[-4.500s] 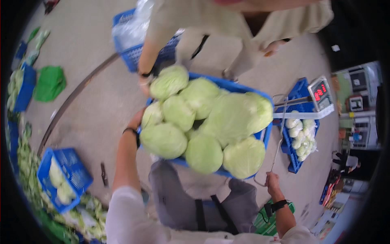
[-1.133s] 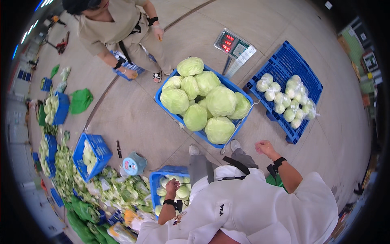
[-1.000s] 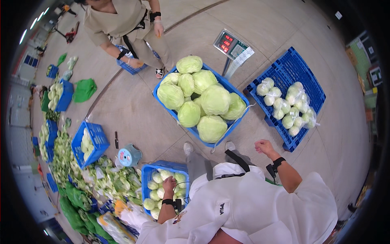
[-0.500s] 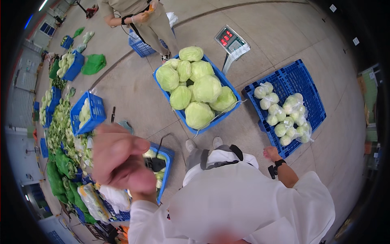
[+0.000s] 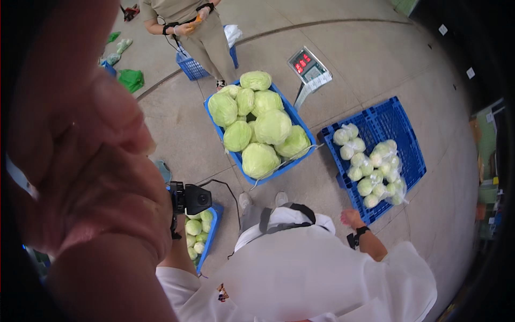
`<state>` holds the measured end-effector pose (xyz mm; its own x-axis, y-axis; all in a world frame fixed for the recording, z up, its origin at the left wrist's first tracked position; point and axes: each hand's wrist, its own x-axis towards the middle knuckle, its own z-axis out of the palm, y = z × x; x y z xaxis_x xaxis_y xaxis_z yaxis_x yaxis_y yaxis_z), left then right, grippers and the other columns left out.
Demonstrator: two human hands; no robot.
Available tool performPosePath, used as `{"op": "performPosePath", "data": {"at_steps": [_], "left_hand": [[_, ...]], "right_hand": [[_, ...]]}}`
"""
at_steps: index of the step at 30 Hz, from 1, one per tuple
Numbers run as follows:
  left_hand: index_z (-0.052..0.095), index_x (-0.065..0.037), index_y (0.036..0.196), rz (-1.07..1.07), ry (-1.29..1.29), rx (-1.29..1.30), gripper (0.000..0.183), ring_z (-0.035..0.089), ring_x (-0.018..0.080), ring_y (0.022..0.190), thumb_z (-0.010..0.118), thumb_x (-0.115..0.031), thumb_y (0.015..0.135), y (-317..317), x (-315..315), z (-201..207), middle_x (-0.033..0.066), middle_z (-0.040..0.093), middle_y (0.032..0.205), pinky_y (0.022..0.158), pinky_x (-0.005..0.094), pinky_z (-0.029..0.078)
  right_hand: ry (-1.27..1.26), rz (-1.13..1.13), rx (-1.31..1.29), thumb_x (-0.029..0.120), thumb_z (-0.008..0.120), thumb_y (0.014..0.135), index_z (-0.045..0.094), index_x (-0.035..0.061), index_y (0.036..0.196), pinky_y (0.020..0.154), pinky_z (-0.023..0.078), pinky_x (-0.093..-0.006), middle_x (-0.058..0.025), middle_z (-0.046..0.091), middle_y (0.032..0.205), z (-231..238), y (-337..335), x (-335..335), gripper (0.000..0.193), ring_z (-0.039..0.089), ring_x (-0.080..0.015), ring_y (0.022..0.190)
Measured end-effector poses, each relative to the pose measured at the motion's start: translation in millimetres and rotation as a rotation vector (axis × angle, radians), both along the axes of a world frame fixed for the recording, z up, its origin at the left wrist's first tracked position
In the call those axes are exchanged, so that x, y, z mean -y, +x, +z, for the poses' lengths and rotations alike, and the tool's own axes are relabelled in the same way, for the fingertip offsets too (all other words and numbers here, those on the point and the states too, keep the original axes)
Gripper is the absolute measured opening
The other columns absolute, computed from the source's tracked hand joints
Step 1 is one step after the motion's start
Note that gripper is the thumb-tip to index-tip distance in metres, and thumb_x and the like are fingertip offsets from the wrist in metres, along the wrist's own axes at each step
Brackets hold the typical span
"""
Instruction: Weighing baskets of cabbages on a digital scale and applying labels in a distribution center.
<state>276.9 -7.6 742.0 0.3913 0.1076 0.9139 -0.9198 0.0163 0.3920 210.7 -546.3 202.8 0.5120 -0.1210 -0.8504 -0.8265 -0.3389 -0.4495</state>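
Left hand [image 5: 102, 166] looms close, grip unclear; right hand [image 5: 352, 218], well apart, hangs slack and empty near the latticed blue plastic pallet [image 5: 390, 126]; smooth, rounded cabbages [image 5: 273, 127] heap a rectangular crate [image 5: 294, 114]

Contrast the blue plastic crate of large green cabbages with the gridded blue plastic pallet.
The blue plastic crate has raised walls; the gridded blue plastic pallet is flat. The crate is heaped with large green cabbages; the pallet's smaller, paler vegetables are in clear bags. Both are blue.

Cabbages [image 5: 272, 127]: big, round, pale green, heaped above the rim.
Blue crate [image 5: 295, 114]: upright, brimming, just ahead of the worker's shoes [image 5: 245, 200] over there.
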Motion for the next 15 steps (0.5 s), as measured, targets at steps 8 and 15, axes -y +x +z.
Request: {"op": "performPosePath", "data": {"at_steps": [8,15], "left_hand": [[0.050,-0.009,0.079,-0.088,-0.014,-0.039,0.036,0.043,0.0129,0.073,0.064,-0.042,0.074,-4.2,9.1,7.8,0.0052,0.051,0.086,0.062,0.0253,0.032],[0.050,-0.010,0.078,-0.069,0.030,0.043,0.035,0.044,0.0117,0.074,0.062,-0.043,0.076,2.6,16.9,37.9,0.0030,0.050,0.083,0.067,0.0252,0.034]], "right_hand": [[0.006,-0.024,0.046,0.019,0.056,0.080,0.061,0.0017,0.088,0.054,0.050,-0.0320,-0.0103,0.062,0.074,-2.6,7.5,7.4,0.019,0.060,-0.0200,0.062],[0.001,-0.033,0.091,0.013,0.057,0.078,0.063,-0.0018,0.083,0.050,0.052,-0.0317,-0.0115,0.063,0.069,-2.5,10.6,8.0,0.016,0.061,-0.0193,0.057]]}}
